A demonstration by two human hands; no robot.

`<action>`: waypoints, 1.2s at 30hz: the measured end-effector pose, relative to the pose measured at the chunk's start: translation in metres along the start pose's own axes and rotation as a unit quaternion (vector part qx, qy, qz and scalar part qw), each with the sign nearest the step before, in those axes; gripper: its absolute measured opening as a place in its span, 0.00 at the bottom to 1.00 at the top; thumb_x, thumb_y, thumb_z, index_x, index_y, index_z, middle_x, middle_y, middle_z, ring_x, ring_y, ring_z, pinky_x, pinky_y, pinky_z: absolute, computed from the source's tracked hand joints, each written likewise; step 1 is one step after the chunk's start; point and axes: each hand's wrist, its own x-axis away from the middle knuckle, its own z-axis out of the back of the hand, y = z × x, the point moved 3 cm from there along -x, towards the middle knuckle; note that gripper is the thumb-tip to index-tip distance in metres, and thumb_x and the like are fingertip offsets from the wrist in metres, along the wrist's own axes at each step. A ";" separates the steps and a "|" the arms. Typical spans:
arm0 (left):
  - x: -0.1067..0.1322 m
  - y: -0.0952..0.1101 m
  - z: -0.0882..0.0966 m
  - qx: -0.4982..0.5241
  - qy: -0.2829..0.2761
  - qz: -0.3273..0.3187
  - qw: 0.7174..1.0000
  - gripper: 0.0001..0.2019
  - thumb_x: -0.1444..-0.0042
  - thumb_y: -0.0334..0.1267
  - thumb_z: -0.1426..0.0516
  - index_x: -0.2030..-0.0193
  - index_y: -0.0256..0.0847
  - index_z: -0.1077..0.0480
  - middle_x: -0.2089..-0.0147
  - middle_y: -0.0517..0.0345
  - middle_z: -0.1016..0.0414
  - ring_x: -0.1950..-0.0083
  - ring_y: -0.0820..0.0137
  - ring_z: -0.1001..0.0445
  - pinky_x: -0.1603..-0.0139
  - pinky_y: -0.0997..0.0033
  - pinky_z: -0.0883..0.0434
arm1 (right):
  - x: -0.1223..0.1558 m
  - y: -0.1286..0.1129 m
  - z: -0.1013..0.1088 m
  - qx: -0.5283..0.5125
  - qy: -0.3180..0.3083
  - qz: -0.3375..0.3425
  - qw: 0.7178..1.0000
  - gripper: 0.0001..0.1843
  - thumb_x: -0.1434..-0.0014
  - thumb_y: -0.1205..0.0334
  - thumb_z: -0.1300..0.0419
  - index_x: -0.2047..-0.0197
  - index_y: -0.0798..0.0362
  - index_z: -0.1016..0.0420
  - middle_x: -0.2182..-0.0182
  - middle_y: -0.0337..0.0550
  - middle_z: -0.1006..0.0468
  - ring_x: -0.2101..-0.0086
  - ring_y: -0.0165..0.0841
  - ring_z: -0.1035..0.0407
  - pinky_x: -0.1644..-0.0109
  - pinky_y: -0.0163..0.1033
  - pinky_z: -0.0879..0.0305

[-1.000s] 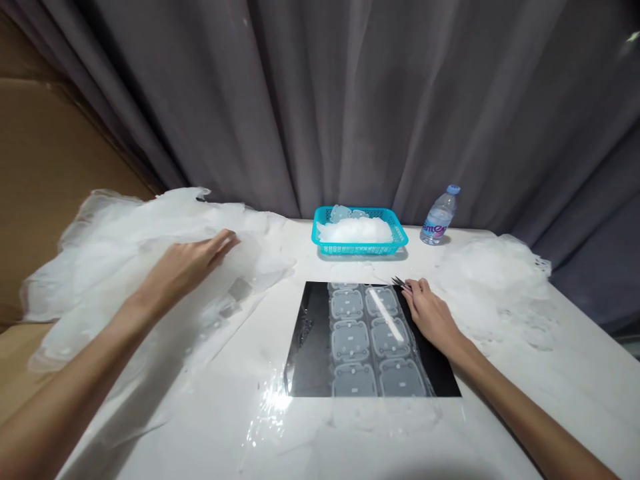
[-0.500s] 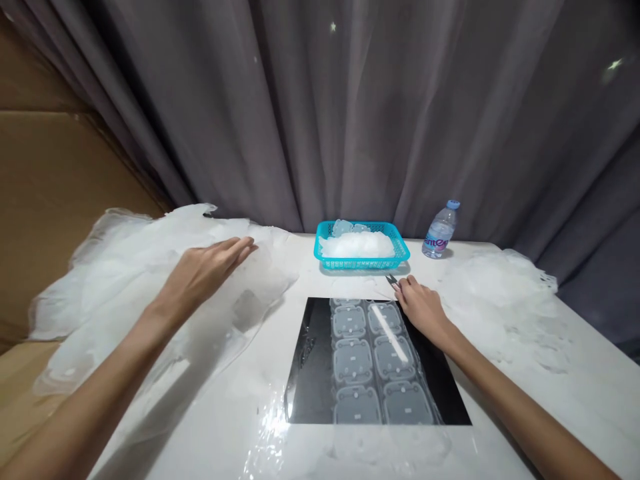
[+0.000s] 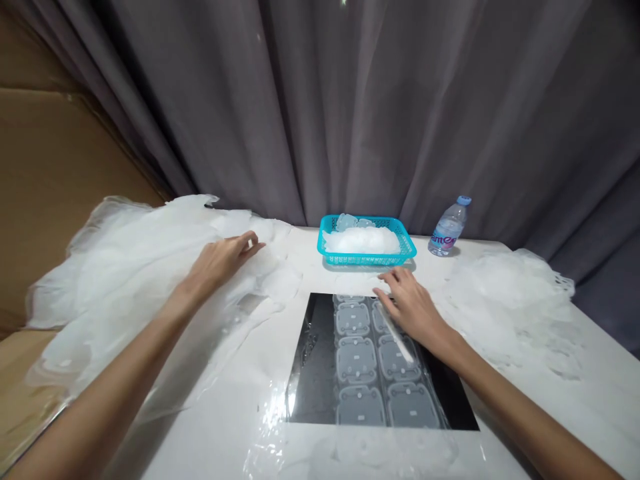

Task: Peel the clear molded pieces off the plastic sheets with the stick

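Note:
My left hand (image 3: 225,261) hovers over the right part of a heap of thin translucent plastic sheets (image 3: 125,247), its fingers bent with a small gap between them. Whether it touches the top sheet I cannot tell. My right hand (image 3: 413,307) has thumb and fingers apart, over the far right part of a moulded clear plastic sheet (image 3: 357,360). That sheet lies across a black rectangular mat (image 3: 315,373) and shows rows of rounded-square lid shapes. No snips show at my right hand now; its palm is hidden.
A turquoise basket (image 3: 367,260) holding white translucent pieces stands at the back of the white table (image 3: 215,440). Right of it is a water bottle (image 3: 449,227). More translucent plastic (image 3: 515,300) lies at the right. A grey curtain (image 3: 360,100) hangs behind, and cardboard (image 3: 65,160) stands at the left.
My left hand has gone from flat to bent fingers. My right hand has shifted left and opened its thumb; the dark snips that stuck out of it no longer show. The view has tilted slightly.

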 end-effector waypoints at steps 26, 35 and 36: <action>0.083 -0.087 0.020 -0.191 0.058 -0.014 0.980 0.26 0.23 0.54 0.59 0.27 0.51 0.36 0.28 0.51 0.34 0.29 0.55 0.35 0.28 0.49 0.41 | -0.099 -0.127 -0.030 -0.474 -0.206 0.270 0.812 0.07 0.36 0.59 0.32 0.58 0.52 0.21 0.58 0.40 0.24 0.53 0.35 0.29 0.45 0.37 0.37; 0.070 -0.094 0.027 -0.193 0.029 -0.020 0.981 0.40 0.28 0.65 0.69 0.27 0.42 0.36 0.31 0.44 0.33 0.30 0.54 0.35 0.30 0.46 0.39 | -0.095 -0.128 -0.022 -0.451 -0.246 0.265 0.816 0.09 0.34 0.54 0.36 0.58 0.51 0.23 0.61 0.37 0.22 0.57 0.34 0.30 0.53 0.34 0.38; 0.070 -0.088 0.029 -0.180 0.022 -0.024 0.983 0.44 0.30 0.67 0.72 0.28 0.39 0.35 0.32 0.41 0.33 0.31 0.53 0.35 0.30 0.45 0.39 | -0.096 -0.128 -0.023 -0.449 -0.240 0.259 0.821 0.09 0.34 0.53 0.36 0.57 0.50 0.23 0.60 0.37 0.21 0.57 0.34 0.30 0.53 0.34 0.38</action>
